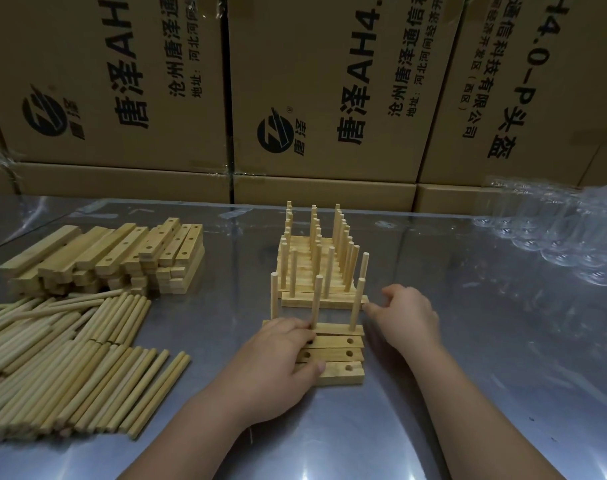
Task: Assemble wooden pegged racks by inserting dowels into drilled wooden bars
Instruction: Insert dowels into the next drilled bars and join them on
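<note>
Right in front of the person, near the middle of the desk (468,368), a pegged bar (340,329) lies flat with three dowels (316,299) standing upright in it. Three drilled bars (343,371) lie tight against its near side, their holes showing at the right end.

The left hand (277,358) lies on top of these bars, its fingers fairly straight. The fingertips reach the foot of the middle dowel and the thumb rests on the nearest bar. The right hand (409,313) is just to the right with its fingers loosely bent and grasping nothing. Its forefinger points at the end of the closest finished rack; I cannot tell whether it touches.

The finished racks (315,261) stand in a close row just behind, pegs up. To the left sit a stack of bars (122,251) and, nearer, a pile of loose dowels (70,358). Crumpled clear plastic packaging (554,230) lies at the far right.

Cardboard boxes (329,98) wall off the back of the desk. Their print runs sideways: "唐泽AH4", "沧州唐泽通信科技有限公司", "4.0-P头盔", and a round black logo.
</note>
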